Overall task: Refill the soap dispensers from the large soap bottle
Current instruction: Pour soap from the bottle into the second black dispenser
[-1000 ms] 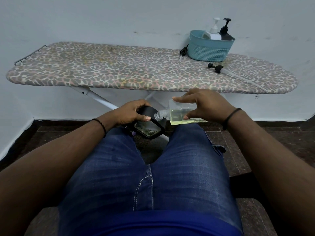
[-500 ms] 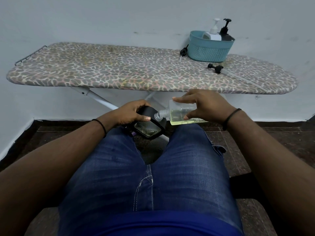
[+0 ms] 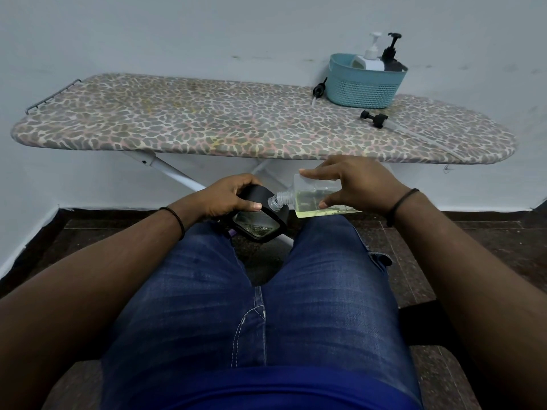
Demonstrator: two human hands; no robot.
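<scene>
Seated person viewed from above, thighs in blue jeans (image 3: 260, 306) filling the foreground. Above the knees, the left hand (image 3: 228, 195) grips a black dispenser bottle (image 3: 260, 220), fingers curled over its upper side and thumb along its near edge; the bottle is tilted, and its clear lower face shows a little liquid. The right hand (image 3: 355, 184) holds a clear soap bottle (image 3: 313, 199) lying almost on its side, index finger straight along the top edge, thumb pressed on the near face. The clear bottle's threaded, uncapped neck (image 3: 276, 200) points left and meets the black bottle at its upper right corner; pale yellow liquid pools along the lower side. Whether liquid is flowing cannot be told. Both wrists carry dark bands.

Beyond the hands stands an ironing board, a surface (image 3: 207, 122) with a spotted cover, set against a pale wall. Toward its right end lies a black pump head (image 3: 374, 118) with a clear tube trailing right. Farther back sits a teal basket (image 3: 364, 87) holding a white pump dispenser (image 3: 370, 59) and a black pump dispenser (image 3: 392, 57), both upright. Just left of the basket lies a second small black pump head (image 3: 319, 90).
</scene>
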